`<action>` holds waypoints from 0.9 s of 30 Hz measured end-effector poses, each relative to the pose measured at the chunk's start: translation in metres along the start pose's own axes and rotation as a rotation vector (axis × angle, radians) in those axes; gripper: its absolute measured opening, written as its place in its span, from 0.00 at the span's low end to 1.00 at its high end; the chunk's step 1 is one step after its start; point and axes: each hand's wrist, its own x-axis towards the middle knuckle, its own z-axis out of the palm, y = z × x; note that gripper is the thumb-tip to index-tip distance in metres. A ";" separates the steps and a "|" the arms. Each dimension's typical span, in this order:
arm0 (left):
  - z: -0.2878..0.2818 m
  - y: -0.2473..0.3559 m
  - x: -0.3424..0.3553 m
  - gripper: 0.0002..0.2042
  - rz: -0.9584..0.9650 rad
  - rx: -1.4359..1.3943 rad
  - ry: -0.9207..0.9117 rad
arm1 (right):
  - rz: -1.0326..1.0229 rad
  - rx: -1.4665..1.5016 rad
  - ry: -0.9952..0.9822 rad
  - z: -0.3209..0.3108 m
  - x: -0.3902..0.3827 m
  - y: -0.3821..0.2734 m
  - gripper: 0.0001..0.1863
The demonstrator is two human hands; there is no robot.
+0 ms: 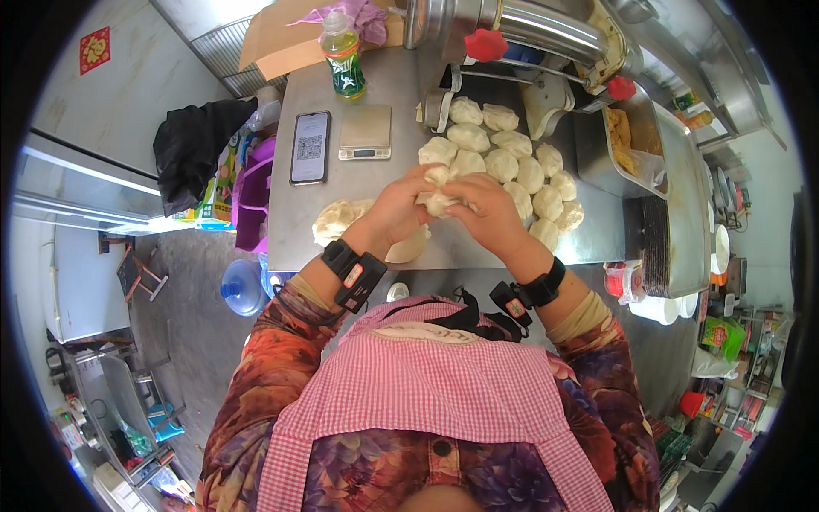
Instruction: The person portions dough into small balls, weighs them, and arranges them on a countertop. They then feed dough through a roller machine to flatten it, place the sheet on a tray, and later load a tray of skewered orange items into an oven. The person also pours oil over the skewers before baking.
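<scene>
Both hands meet over the near part of the steel table, closed on one small piece of pale dough (438, 203). My left hand (397, 207) grips it from the left, and my right hand (490, 210) pinches it from the right with thumb and fingers. Just beyond and to the right lie several rounded dough balls (529, 175) in loose rows, some partly hidden by my right hand. Left of my left wrist is a larger lump of dough (334, 222); another dough piece (409, 246) shows below my left hand.
On the steel table (311, 230) are a phone (310, 148), a small scale (365, 132) and a bottle (344, 64) of yellow-green liquid. A roller machine (537, 38) stands at the back. A metal tub (610, 145) and stacked trays (670, 247) are at the right.
</scene>
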 end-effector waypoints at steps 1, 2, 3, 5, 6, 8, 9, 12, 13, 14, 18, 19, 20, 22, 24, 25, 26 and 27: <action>0.003 -0.005 -0.004 0.26 -0.020 -0.125 -0.084 | 0.077 0.011 -0.017 -0.003 -0.003 0.005 0.17; 0.006 -0.013 -0.007 0.25 0.005 0.077 -0.038 | 0.138 0.025 -0.022 -0.005 -0.009 0.010 0.15; 0.008 -0.024 -0.009 0.25 0.045 0.255 -0.024 | 0.283 0.168 -0.045 -0.005 -0.014 0.015 0.13; 0.011 -0.043 -0.011 0.23 0.209 0.711 -0.010 | 0.554 0.467 -0.078 -0.004 -0.025 0.024 0.10; 0.011 -0.053 -0.011 0.21 0.328 0.988 -0.009 | 0.563 0.469 -0.125 -0.005 -0.032 0.027 0.09; 0.008 -0.067 -0.013 0.16 0.456 1.324 -0.051 | 0.691 0.489 -0.237 -0.011 -0.044 0.029 0.08; 0.006 -0.070 -0.013 0.16 0.454 1.407 -0.094 | 0.658 0.571 -0.259 -0.015 -0.049 0.029 0.08; 0.000 -0.067 -0.009 0.17 0.492 1.650 -0.117 | 0.709 0.825 -0.272 -0.039 -0.059 0.027 0.10; -0.002 -0.063 -0.008 0.17 0.543 1.730 -0.043 | 0.698 0.907 -0.241 -0.051 -0.061 0.029 0.11; -0.001 -0.059 -0.004 0.17 0.498 1.830 0.055 | 0.648 1.041 -0.214 -0.061 -0.061 0.032 0.12; 0.002 -0.062 0.013 0.32 0.474 2.047 0.174 | 0.678 0.921 0.039 -0.078 -0.067 0.048 0.11; 0.003 -0.067 0.019 0.32 0.302 2.100 0.159 | 0.712 0.904 0.030 -0.078 -0.072 0.052 0.11; 0.003 -0.074 0.024 0.32 0.229 2.154 0.148 | 0.728 0.911 0.021 -0.077 -0.080 0.054 0.11; 0.000 -0.084 0.036 0.33 0.183 2.296 0.145 | 0.755 0.928 0.007 -0.078 -0.093 0.059 0.11; -0.006 -0.081 0.049 0.33 0.183 2.480 0.164 | 0.766 0.944 -0.006 -0.082 -0.102 0.062 0.10; -0.008 -0.076 0.055 0.31 0.197 2.424 0.143 | 0.758 0.925 0.023 -0.087 -0.104 0.064 0.10; -0.011 -0.067 0.060 0.30 0.147 2.372 0.111 | 0.752 0.907 0.055 -0.093 -0.107 0.066 0.10; -0.011 -0.058 0.065 0.29 0.127 2.315 0.080 | 0.735 0.903 0.089 -0.099 -0.111 0.067 0.10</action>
